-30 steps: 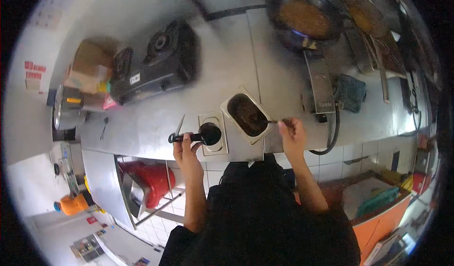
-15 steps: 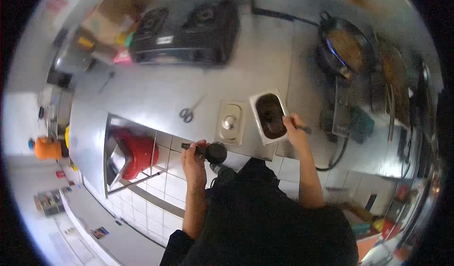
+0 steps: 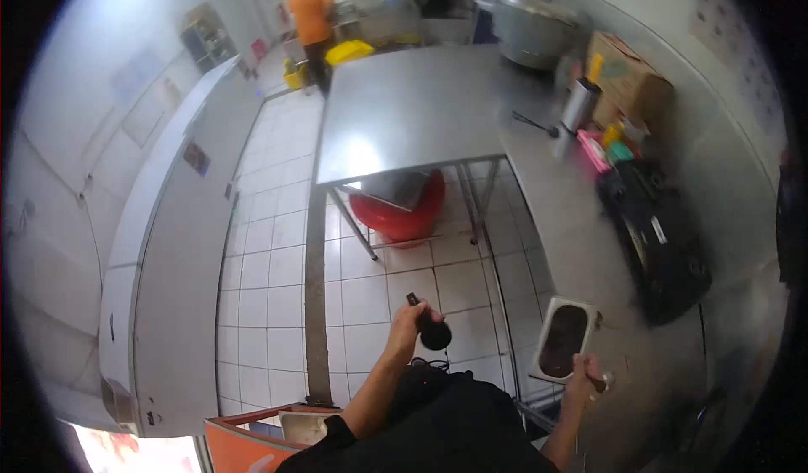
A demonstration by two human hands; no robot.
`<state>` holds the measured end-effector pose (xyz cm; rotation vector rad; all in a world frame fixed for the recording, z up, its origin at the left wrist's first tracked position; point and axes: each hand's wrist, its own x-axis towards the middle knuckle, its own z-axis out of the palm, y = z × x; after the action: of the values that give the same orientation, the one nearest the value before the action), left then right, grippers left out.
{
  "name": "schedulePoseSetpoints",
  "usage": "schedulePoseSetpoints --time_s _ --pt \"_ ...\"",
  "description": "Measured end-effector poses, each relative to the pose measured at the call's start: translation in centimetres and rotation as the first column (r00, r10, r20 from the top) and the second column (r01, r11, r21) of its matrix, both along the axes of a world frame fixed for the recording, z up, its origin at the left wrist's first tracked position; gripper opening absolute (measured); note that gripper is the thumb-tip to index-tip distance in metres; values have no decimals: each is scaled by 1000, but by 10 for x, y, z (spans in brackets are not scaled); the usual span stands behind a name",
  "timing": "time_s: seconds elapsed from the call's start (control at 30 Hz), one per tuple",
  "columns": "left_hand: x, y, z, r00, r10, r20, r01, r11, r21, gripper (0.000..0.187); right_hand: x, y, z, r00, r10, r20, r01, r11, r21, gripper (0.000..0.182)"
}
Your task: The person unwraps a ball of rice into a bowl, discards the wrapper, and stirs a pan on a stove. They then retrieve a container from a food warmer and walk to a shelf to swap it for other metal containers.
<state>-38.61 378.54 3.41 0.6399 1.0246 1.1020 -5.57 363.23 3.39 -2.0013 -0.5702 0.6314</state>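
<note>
My left hand (image 3: 406, 326) is wrapped round a dark object with a short handle and a round black end (image 3: 435, 335), held over the tiled floor. Farther right, my right hand (image 3: 582, 378) is closed at the lower edge of a rectangular metal pan (image 3: 543, 357) with dark contents (image 3: 565, 342). The pan is at the edge of the steel counter. A small shiny item (image 3: 606, 380) sticks out beside the right fingers, too small to name.
A steel table (image 3: 404, 107) stands ahead, with a red tub (image 3: 412, 225) beneath. On the right counter are a black stove (image 3: 656, 237), a cardboard box (image 3: 631, 77) and a large pot (image 3: 530, 31). A person in orange (image 3: 310, 12) stands far off. A white chest (image 3: 172, 263) lies left.
The view has swung left toward the table and the far person. Both hands still hold their things. The scissors and metal lid seen before are no longer visible.
</note>
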Motion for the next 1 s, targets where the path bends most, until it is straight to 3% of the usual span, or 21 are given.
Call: schedulePoseSetpoints --time_s 0.03,0.13,0.23,0.33,0.37,0.47,0.5,0.6,0.63,0.7,0.73,0.87,0.93,1.0 --pt "-27 8 8 999 36 35 -36 999 13 14 -13 26 -46 998 64 -3 -62 968 244 23" --pt "-94 34 37 991 61 -120 -61 998 -2 13 -105 115 -26 924 314 -218 -252 930 269 24" --pt "-143 64 20 968 106 -229 -90 993 79 18 -191 190 -1 853 457 -252 -409 886 220 22" --pt "-187 91 19 910 135 -392 -111 990 85 21 -243 257 -44 723 675 -147 -631 731 260 19" --pt "-202 103 23 870 128 -477 -98 991 87 21 -267 282 -45 680 701 -216 -653 713 256 19" --pt "-249 146 28 708 91 -700 -17 994 112 22 -340 359 -46 546 811 -208 -778 584 233 19" --pt "-264 169 34 638 68 -767 19 994 104 21 -367 389 -45 510 806 -299 -771 583 257 21" --pt "-312 227 64 404 30 -914 53 997 56 22 -450 462 -36 338 872 -353 -821 457 342 24" --pt "-328 247 67 352 28 -935 36 998 44 23 -476 489 -31 300 916 -267 -891 369 264 28" --pt "-366 282 79 258 -17 -966 1 1000 -17 28 -534 539 -45 161 973 -163 -930 205 307 30" --pt "-387 295 80 240 32 -970 -63 998 17 28 -559 558 -52 95 989 -111 -941 125 313 31" --pt "-461 347 71 261 193 -946 -323 941 103 28 -649 631 -12 -19 989 -148 -953 26 300 34" --pt "-492 388 98 287 213 -934 -313 942 118 30 -693 669 -8 -25 987 -158 -951 25 308 35" --pt "-513 434 112 311 167 -935 -124 983 134 32 -731 705 -9 -34 991 -127 -968 -1 253 36"
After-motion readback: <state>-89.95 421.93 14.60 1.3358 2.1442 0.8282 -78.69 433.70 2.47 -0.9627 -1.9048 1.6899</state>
